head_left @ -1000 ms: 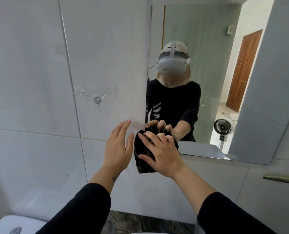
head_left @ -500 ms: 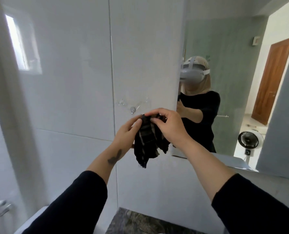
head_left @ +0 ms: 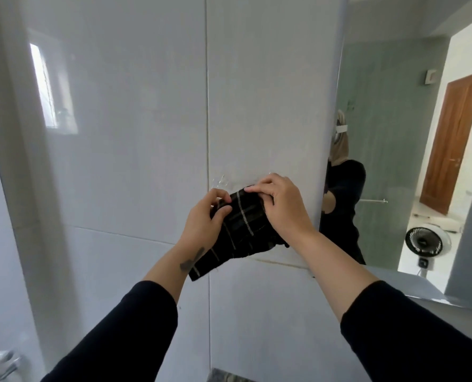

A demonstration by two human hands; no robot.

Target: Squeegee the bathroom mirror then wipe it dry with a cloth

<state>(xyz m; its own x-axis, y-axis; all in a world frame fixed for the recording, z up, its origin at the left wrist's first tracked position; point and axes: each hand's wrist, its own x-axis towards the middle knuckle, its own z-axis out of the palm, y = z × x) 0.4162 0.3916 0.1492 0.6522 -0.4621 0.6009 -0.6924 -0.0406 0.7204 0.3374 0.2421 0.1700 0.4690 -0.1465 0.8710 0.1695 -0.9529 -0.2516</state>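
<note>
Cloth: a dark, black checked fabric cloth with pale stripes sits at the centre of the frame, held up in front of the pale grey tiled wall; whether it touches the tile cannot be told.
Long axis: the cloth hangs on a diagonal, from its bunched top edge at centre down to a loose corner at lower left of centre.
Left hand: the left hand pinches the cloth's upper left edge, fingers closed narrowly on the fabric.
Right hand: the right hand lies over the upper right part of the cloth, fingers curled onto its top edge and holding it.
Mirror: the frameless rectangular wall mirror fills the right side of the frame; its left edge runs just to the right of the right hand.
Key relation: the mirror lies to the right of both hands, so the right hand is the nearer one; the cloth is just beside the mirror's lower left corner, not on the glass.
Judgement of step: the cloth appears to be gathered or refolded between the hands; any further wiping would call for a shift rightward onto the glass.
Squeegee: none in view.
Hook: small clear fitting on the tile, just above the left hand.
</note>
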